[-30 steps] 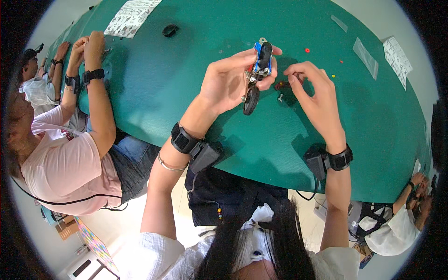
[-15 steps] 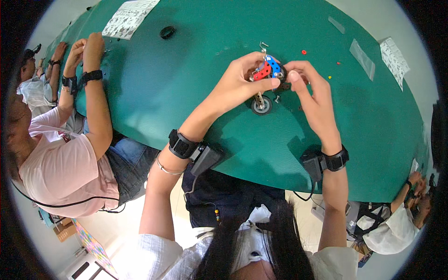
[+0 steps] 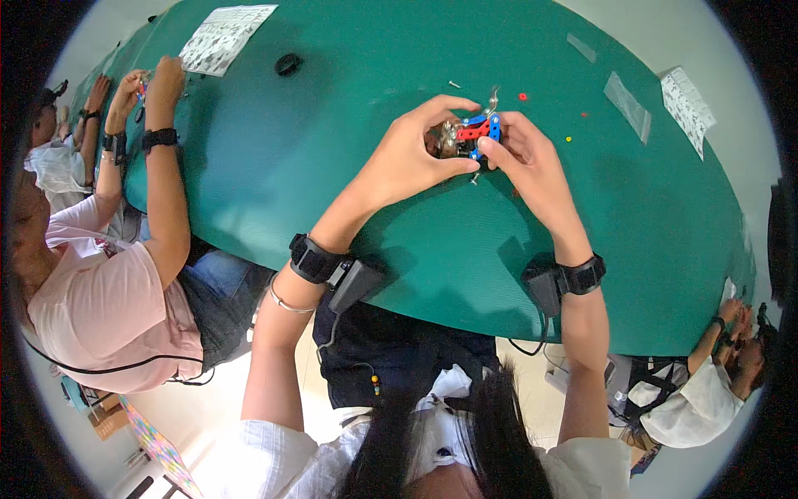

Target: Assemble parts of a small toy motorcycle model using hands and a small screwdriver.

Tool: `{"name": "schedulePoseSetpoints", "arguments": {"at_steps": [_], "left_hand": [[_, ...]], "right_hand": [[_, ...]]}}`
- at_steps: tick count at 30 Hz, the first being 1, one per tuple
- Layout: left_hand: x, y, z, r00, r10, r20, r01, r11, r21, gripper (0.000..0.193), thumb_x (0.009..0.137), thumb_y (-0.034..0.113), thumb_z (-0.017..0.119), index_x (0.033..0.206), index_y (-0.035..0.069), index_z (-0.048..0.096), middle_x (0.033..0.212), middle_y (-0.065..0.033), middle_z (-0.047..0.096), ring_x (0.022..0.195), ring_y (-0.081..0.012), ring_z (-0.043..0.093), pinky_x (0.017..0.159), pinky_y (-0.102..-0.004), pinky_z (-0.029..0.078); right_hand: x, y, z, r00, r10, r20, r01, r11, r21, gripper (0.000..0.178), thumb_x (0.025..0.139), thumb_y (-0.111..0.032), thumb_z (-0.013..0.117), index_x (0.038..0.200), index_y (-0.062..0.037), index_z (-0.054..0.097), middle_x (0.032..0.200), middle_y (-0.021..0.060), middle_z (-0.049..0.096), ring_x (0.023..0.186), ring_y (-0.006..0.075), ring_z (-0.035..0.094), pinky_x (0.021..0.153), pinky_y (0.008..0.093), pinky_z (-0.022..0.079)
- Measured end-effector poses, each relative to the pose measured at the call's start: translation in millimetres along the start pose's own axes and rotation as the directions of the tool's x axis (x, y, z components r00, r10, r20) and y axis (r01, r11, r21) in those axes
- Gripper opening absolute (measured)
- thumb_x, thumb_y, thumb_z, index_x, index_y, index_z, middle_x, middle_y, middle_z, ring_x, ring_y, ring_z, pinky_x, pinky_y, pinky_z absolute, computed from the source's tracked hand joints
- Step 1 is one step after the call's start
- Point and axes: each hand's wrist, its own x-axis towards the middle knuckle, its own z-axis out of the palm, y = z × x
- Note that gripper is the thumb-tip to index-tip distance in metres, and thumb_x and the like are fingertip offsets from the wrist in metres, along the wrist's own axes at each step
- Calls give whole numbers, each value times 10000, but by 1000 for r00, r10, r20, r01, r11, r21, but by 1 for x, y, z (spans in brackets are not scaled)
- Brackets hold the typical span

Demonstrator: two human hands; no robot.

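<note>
Between my hands, just over the green table, is a small toy vehicle model built of red and blue perforated strips, metal pieces and screws. My left hand curves round its left side, with the thumb at the lower blue strip and the fingers above. On the right side, my right hand pinches the blue strips between thumb and fingers. A bent metal piece sticks up from the model's top. Its wheels are mostly hidden by my fingers. One screw lies beyond my left hand, another shows just below the model.
Small red and yellow pieces lie right of the model. A black tyre, printed sheets and a clear plastic bag are on the green table. A person in pink works at the left.
The model has been turned in my hands, and its lower wheel no longer shows. My right hand has closed in and now grips the blue strips.
</note>
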Motion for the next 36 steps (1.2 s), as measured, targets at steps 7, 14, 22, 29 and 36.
{"name": "schedulePoseSetpoints", "arguments": {"at_steps": [7,14,22,29,36], "left_hand": [[5,-7,-7,992,0,-128,15,993,118,334,811,79,722,1107,14,583,913,12,629,827,-65,552,758,-246,460],[6,-7,-5,939,160,-304,-18,906,423,150,803,78,706,945,38,678,811,-36,672,735,-118,586,672,-279,448],[7,-9,-10,907,292,-303,-100,848,520,165,741,27,725,900,41,684,796,-64,649,737,-175,590,707,-316,466],[6,-10,-9,887,343,-309,-101,797,595,177,740,20,719,909,39,669,834,-78,638,778,-193,594,745,-327,467],[5,-16,-9,913,269,-305,-108,883,456,194,752,39,714,939,39,665,845,-85,639,807,-201,589,771,-329,462]], "right_hand": [[8,9,-11,986,19,-165,5,990,144,320,901,-195,657,1128,-8,531,961,44,644,808,89,594,724,235,474],[11,21,-20,963,-134,-232,70,962,-265,285,869,-123,679,1102,-6,565,989,78,665,904,123,633,799,274,483],[12,12,-22,957,-235,-171,167,927,-336,231,856,-84,669,1065,-18,592,998,88,664,935,159,633,840,297,476],[14,19,-37,962,-267,-59,230,907,-353,225,844,-119,670,1049,-47,609,992,64,649,941,203,592,873,324,444],[14,18,-38,964,-266,-25,236,893,-384,226,836,-109,667,1048,-54,611,1004,67,643,955,207,578,882,328,434]]}}
